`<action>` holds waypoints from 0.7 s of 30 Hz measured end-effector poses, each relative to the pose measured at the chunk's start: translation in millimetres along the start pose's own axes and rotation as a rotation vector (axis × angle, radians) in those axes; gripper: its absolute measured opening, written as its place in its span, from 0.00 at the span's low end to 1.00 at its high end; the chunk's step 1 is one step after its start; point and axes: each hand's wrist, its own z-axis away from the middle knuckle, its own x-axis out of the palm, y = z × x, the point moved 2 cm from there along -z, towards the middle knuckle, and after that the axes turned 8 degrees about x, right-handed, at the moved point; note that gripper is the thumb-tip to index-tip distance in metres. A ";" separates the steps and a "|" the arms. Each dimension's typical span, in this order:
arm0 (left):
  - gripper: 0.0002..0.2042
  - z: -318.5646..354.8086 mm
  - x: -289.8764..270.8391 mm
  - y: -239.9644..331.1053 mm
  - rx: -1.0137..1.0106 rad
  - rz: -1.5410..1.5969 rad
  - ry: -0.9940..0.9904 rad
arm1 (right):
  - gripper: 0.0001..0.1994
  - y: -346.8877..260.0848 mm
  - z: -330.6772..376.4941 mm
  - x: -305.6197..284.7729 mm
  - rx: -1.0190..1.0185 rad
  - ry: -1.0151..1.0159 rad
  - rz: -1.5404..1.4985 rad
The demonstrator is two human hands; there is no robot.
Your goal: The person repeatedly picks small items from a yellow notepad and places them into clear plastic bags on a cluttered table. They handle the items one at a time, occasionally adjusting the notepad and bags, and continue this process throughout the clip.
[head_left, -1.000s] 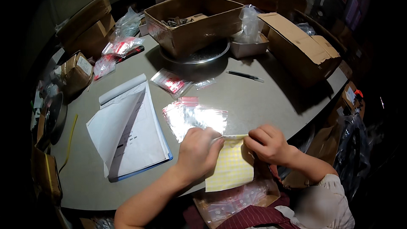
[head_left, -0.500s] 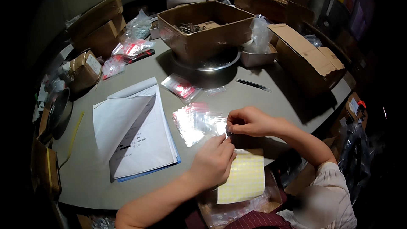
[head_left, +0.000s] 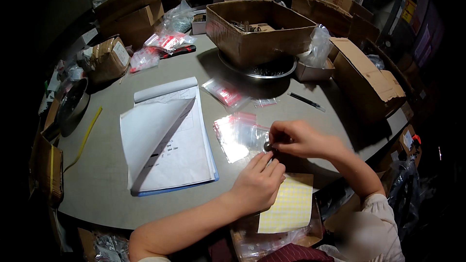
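My right hand pinches a small dark round piece at the lower right corner of a fanned stack of clear zip bags with red top edges. Just in front of it, my left hand has its fingers bent together, their tips almost meeting the right fingertips. What the left fingers hold, if anything, is hidden. Beside the left hand, a sheet of small yellow stickers rests over a shallow box with clear plastic in it, at the table's near edge.
Left of the bags lies a paper pad on a blue board, its top page curled. A deep carton stands on a metal bowl at the back. Also about are a pen, an open carton and a yellow strip.
The whole scene has shifted slightly to the right in the view. Both hands stay together by the bags' corner, and the dark round piece now shows at the right fingertips.
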 end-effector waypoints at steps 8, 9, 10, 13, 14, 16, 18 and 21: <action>0.08 -1.7 -4.3 -1.2 -0.008 0.039 0.051 | 0.15 -20.0 9.7 23.2 0.074 0.346 0.513; 0.08 -4.2 -7.1 -1.3 0.018 0.032 0.091 | 0.20 -9.1 8.4 13.3 0.016 0.344 0.523; 0.08 -6.2 -10.3 -1.5 0.017 0.085 0.112 | 0.22 -1.9 11.6 5.4 0.033 0.312 0.478; 0.09 -15.7 -28.5 -8.5 0.005 0.273 0.193 | 0.24 15.3 30.1 -10.3 0.088 0.193 0.358; 0.09 -15.8 -36.7 -13.9 -0.051 0.327 0.224 | 0.21 14.3 35.9 -8.2 0.079 0.143 0.198; 0.09 -15.4 -46.3 -26.8 -0.157 0.472 0.286 | 0.16 10.5 59.9 -1.5 0.099 0.039 -0.116; 0.08 -15.0 -55.1 -45.8 -0.199 0.469 0.461 | 0.13 14.0 85.1 11.2 0.027 0.048 -0.156; 0.06 -17.1 -69.3 -62.8 -0.515 0.852 0.601 | 0.13 -5.3 117.8 19.4 -0.072 -0.155 -0.138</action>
